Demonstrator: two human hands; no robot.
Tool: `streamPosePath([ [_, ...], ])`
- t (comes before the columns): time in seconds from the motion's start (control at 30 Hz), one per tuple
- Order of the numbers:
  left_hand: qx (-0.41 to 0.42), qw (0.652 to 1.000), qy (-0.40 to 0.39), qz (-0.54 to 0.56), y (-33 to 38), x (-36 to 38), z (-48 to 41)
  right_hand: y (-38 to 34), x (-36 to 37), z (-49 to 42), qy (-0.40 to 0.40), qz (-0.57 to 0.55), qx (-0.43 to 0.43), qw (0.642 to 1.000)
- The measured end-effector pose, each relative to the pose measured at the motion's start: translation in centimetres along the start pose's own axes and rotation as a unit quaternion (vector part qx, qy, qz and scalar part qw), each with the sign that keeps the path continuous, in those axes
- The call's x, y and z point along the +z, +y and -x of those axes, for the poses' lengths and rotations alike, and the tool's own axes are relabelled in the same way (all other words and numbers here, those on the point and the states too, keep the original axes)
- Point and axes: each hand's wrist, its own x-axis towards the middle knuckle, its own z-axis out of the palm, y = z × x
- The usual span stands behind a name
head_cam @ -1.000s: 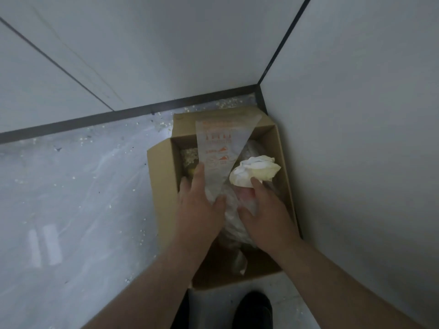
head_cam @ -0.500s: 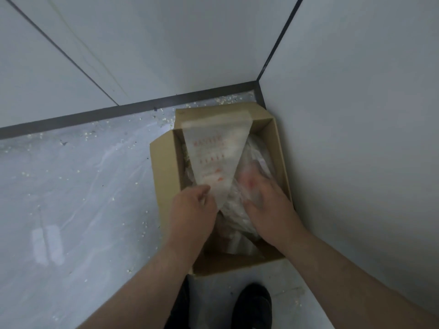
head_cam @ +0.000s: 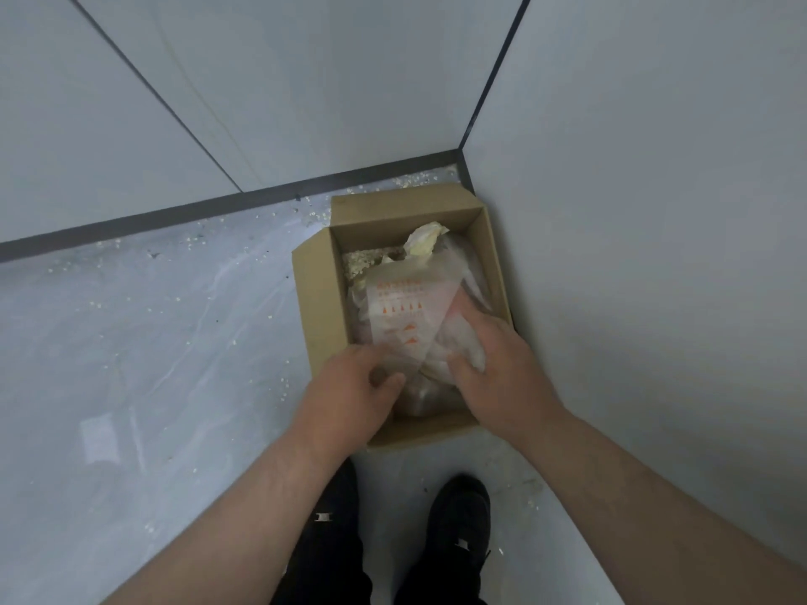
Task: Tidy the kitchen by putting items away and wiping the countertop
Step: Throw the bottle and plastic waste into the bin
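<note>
Below, a box (head_cam: 322, 299) is seen on the floor (head_cam: 153, 342), standing where two walls (head_cam: 305, 80) meet. It is filled with crumpled plastic (head_cam: 469, 353), and a ball of yellowish paper (head_cam: 422, 242) lies at its far end. On top a triangular bag (head_cam: 401, 316) with orange print is laid, its narrow tip toward the person. This tip is pinched between the thumb and curled fingers of the left hand (head_cam: 353, 388). The right hand (head_cam: 502, 373) is placed on the plastic beside the bag, fingers bent; whether the plastic is grasped or only pressed cannot be told. Pale crumbs (head_cam: 415, 181) are scattered on the floor.
</note>
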Motion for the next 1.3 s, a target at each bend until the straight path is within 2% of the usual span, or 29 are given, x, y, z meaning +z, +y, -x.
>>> streamPosePath([
  [0.1, 0.030, 1.000, -0.001, 0.010, 1.1, -3.3, 1.6, -2.5, -2.3, 2.2, -0.007, 0.017, 0.024, 1.000],
  [0.3, 0.082, 0.990, -0.007, -0.110, 5.5, -11.6, 5.9, -8.4, -8.2, 5.7, -0.042, 0.088, 0.046, 0.994],
  [0.47, 0.098, 0.985, -0.015, -0.142, 9.6, -18.5, 10.7, -15.2, -14.4, 8.4, -0.070, 0.144, 0.040, 0.986],
  [0.77, 0.141, 0.981, 0.012, -0.133, 18.5, -30.6, 21.6, -28.7, -25.1, 15.6, -0.013, 0.144, 0.029, 0.989],
  [0.93, 0.184, 0.970, 0.060, -0.147, 23.2, -36.8, 27.5, -35.6, -29.2, 20.9, 0.007, 0.131, 0.020, 0.991],
  [1.3, 0.314, 0.927, 0.117, -0.169, 31.0, -43.0, 37.8, -41.8, -37.3, 32.3, 0.111, 0.103, 0.006, 0.988],
])
